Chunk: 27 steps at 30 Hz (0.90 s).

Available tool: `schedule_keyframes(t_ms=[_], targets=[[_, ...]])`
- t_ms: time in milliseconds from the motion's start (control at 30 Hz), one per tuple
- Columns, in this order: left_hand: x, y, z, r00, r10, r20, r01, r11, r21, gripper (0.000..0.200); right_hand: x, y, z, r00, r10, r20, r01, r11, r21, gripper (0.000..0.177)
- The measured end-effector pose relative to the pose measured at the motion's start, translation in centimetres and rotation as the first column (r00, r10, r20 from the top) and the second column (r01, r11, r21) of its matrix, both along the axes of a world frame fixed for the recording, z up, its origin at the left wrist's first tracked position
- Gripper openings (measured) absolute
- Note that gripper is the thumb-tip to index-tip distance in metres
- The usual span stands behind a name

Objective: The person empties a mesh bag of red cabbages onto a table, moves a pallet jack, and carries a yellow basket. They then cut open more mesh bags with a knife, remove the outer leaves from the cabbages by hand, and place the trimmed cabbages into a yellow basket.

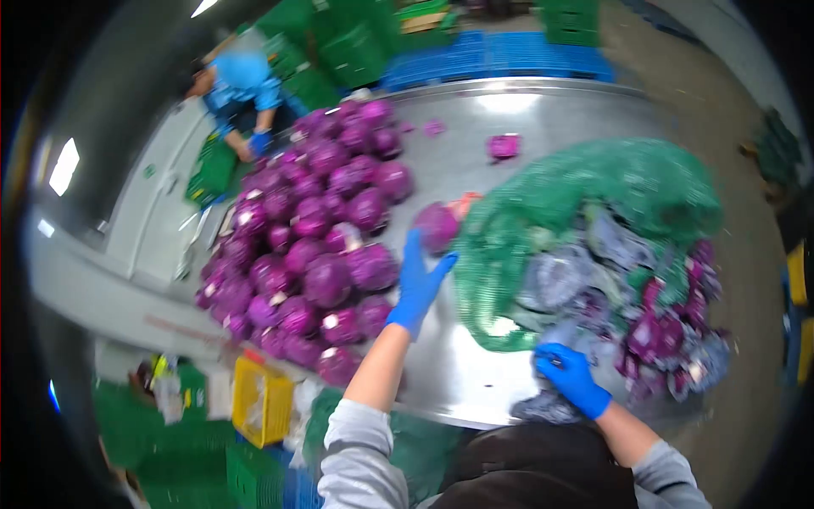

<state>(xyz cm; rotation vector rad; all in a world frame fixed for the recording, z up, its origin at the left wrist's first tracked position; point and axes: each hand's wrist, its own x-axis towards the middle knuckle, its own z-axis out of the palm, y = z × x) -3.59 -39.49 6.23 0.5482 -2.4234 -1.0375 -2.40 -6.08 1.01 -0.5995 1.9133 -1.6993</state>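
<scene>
My left hand point(415, 284), in a blue glove, is open over the steel table point(449, 373), its thumb and fingers spread. A peeled red cabbage point(437, 227) lies right at its fingertips; whether they touch is blurred. My right hand point(572, 377), gloved the same, has curled fingers beside loose outer cabbage leaves point(560, 276); what they hold, if anything, I cannot make out. A dark leaf point(547, 409) rests below that hand. Across the right side of the table spreads a green mesh bag point(593, 170), partly over the leaves.
A large heap of red cabbages point(326, 280) fills the table's left side. Purple scraps point(503, 146) lie farther back. A co-worker in blue point(246, 81) stands at the far left near green crates point(352, 55). A yellow crate point(263, 399) is at the lower left.
</scene>
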Motion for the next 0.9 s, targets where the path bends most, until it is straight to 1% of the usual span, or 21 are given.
schedule_keyframes(t_ms=[67, 100, 133, 167, 200, 267, 333, 367, 400, 467, 533, 567, 600, 633, 667, 700, 733, 767, 800, 867, 900], targets=[[-1.7, 3.6, -1.8, 1.0, -0.01, -0.014, 0.012, 0.985, 0.174, 0.092, 0.3, 0.3, 0.5, 0.998, -0.031, 0.056, 0.032, 0.999, -0.009, 0.026], [-2.2, 5.6, -1.6, 1.0, -0.001, 0.013, -0.003, 0.96, 0.282, 0.092, 0.5, 0.4, -0.2, 0.994, -0.051, 0.1, 0.058, 0.996, -0.067, 0.026], [-2.7, 7.5, -1.7, 0.998, -0.035, -0.054, 0.058, 0.868, 0.493, 0.089, 0.6, 0.6, 1.5, 0.994, -0.093, 0.062, 0.098, 0.992, -0.085, 0.026], [-3.2, 8.2, -3.0, 0.992, -0.094, -0.082, 0.124, 0.813, 0.569, 0.079, 0.4, 1.3, 3.2, 0.997, -0.073, 0.011, 0.074, 0.996, -0.044, 0.026], [-3.8, 8.5, -4.7, 0.993, -0.086, -0.077, 0.115, 0.742, 0.661, 0.057, 0.2, 2.0, 3.6, 0.994, -0.084, 0.067, 0.086, 0.996, -0.028, 0.029], [-5.6, 7.9, -6.4, 0.97, -0.107, -0.22, 0.234, 0.664, 0.71, 0.037, -0.5, 3.5, 2.6, 0.986, -0.153, -0.068, 0.15, 0.987, -0.047, 0.03], [-6.3, 10.6, 0.8, 0.946, -0.099, -0.308, 0.306, 0.574, 0.759, 0.028, -2.2, 4.9, 4.3, 0.937, -0.274, -0.216, 0.261, 0.961, -0.087, 0.03], [-6.9, 11.3, 3.3, 0.941, -0.14, -0.308, 0.333, 0.534, 0.777, 0.029, -3.0, 5.5, 5.8, 0.937, -0.304, -0.172, 0.289, 0.951, -0.107, 0.033], [-7.1, 13.0, 6.2, 0.896, -0.196, -0.398, 0.438, 0.539, 0.719, 0.031, -3.7, 5.8, 7.6, 0.927, -0.33, -0.18, 0.313, 0.943, -0.115, 0.033], [-5.8, 18.8, 12.5, 0.819, -0.367, -0.442, 0.574, 0.519, 0.634, 0.032, -4.6, 6.7, 11.6, 0.887, -0.451, -0.1, 0.387, 0.843, -0.374, 0.041], [-4.9, 23.2, 13.4, 0.667, -0.618, -0.416, 0.727, 0.419, 0.543, 0.031, -5.0, 8.5, 15.2, 0.909, -0.399, 0.12, 0.412, 0.814, -0.409, 0.05], [-4.5, 25.2, 12.7, 0.519, -0.814, -0.26, 0.834, 0.416, 0.363, 0.032, -5.0, 9.9, 16.3, 0.887, -0.36, 0.288, 0.455, 0.783, -0.424, 0.053], [-3.5, 27.4, 11.6, 0.416, -0.846, -0.334, 0.824, 0.195, 0.533, 0.035, -5.0, 11.2, 16.4, 0.862, -0.319, 0.395, 0.493, 0.711, -0.501, 0.054], [-3.1, 29.1, 10.0, 0.263, -0.919, -0.292, 0.949, 0.191, 0.252, 0.041, -5.4, 12.8, 17.5, 0.86, -0.321, 0.397, 0.493, 0.725, -0.481, 0.05], [-1.8, 30.6, 10.7, 0.256, -0.927, -0.274, 0.906, 0.131, 0.403, 0.046, -5.9, 14.7, 16.9, 0.858, -0.396, 0.327, 0.485, 0.835, -0.26, 0.041], [-1.2, 31.7, 9.8, 0.238, -0.924, -0.298, 0.787, 0.004, 0.616, 0.05, -5.1, 16.0, 17.8, 0.834, -0.442, 0.33, 0.513, 0.841, -0.17, 0.032], [-0.9, 32.0, 9.1, 0.191, -0.963, -0.192, 0.832, 0.055, 0.552, 0.052, -4.2, 17.4, 18.1, 0.829, -0.441, 0.345, 0.506, 0.854, -0.123, 0.031], [-1.2, 31.9, 8.7, 0.12, -0.972, -0.2, 0.924, 0.036, 0.379, 0.052, -3.7, 18.7, 17.4, 0.794, -0.464, 0.393, 0.54, 0.835, -0.106, 0.035], [-1.6, 31.4, 8.6, 0.055, -0.979, -0.194, 0.979, 0.014, 0.204, 0.051, -3.6, 20.7, 15.6, 0.795, -0.397, 0.459, 0.528, 0.825, -0.2, 0.036], [-2.5, 29.3, 9.2, 0.187, -0.924, -0.332, 0.935, 0.064, 0.348, 0.046, -2.8, 23.7, 14.0, 0.802, -0.317, 0.506, 0.523, 0.781, -0.34, 0.036], [-3.3, 27.1, 8.3, 0.379, -0.848, -0.37, 0.873, 0.195, 0.448, 0.043, -2.5, 25.0, 13.6, 0.803, -0.314, 0.507, 0.523, 0.778, -0.347, 0.036]])
